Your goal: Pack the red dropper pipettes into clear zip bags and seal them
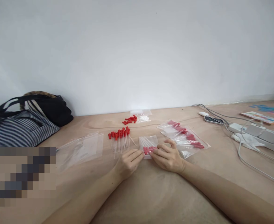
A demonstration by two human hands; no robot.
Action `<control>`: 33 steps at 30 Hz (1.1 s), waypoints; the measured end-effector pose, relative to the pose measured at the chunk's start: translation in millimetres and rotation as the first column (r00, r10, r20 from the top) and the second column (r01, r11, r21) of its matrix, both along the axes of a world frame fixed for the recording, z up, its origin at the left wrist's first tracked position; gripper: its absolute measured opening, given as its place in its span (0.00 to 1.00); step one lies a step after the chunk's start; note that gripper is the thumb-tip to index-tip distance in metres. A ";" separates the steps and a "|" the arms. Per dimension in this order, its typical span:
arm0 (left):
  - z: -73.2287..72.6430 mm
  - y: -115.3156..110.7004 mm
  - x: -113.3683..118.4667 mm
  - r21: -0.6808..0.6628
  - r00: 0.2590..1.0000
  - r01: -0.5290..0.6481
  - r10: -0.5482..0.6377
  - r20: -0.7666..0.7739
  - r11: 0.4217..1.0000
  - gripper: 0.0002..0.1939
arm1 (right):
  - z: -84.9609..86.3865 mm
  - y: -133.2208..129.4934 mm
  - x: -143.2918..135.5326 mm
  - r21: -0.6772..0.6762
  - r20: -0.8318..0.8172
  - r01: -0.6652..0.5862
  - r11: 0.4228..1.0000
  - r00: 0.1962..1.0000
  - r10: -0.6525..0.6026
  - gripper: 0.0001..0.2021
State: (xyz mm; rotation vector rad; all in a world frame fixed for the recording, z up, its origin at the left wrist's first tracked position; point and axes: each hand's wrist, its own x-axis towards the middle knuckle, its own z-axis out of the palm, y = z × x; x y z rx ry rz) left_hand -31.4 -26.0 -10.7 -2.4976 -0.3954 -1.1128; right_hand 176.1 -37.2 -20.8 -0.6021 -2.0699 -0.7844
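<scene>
A small clear zip bag [148,140] lies flat in front of me, holding several glass droppers with red rubber bulbs at the near end. My left hand [130,160] pinches the bag's near left corner. On the other side, my right hand [167,157] has its fingers closed on the near right edge, beside the red bulbs. Left of the bag, loose droppers [120,135] with red bulbs lie in a row, tubes pointing toward me. Filled bags of droppers [185,135] overlap to the right. My fingers hide part of the bag's near edge.
Loose red bulbs [129,119] lie toward the wall beside a bag of clear tubes [142,116]. Flat clear bags [84,149] are at left, near a striped bag [22,127]. Cables [240,152], a power strip [258,133] and a black device [213,120] occupy the right.
</scene>
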 end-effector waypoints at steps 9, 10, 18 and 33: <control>-1.4 -2.1 5.7 0.013 1.000 -0.021 0.021 -0.006 1.000 0.09 | -1.8 -0.6 -9.9 0.003 -0.024 0.000 1.000 1.000 0.000 0.05; -0.8 -2.5 6.3 0.022 1.000 -0.018 0.018 -0.015 1.000 0.10 | -1.6 -0.7 -10.7 0.000 -0.024 0.001 1.000 1.000 -0.001 0.06; 7.1 -6.3 9.4 0.098 0.999 0.009 -0.004 -0.050 0.995 0.10 | -1.9 -3.0 -13.0 0.012 -0.016 -0.022 1.000 1.000 0.022 0.05; 0.0 -2.0 -3.2 0.026 0.993 -0.114 0.114 -0.005 0.993 0.12 | 3.5 4.3 25.0 0.025 0.054 0.120 0.992 0.991 -0.121 0.09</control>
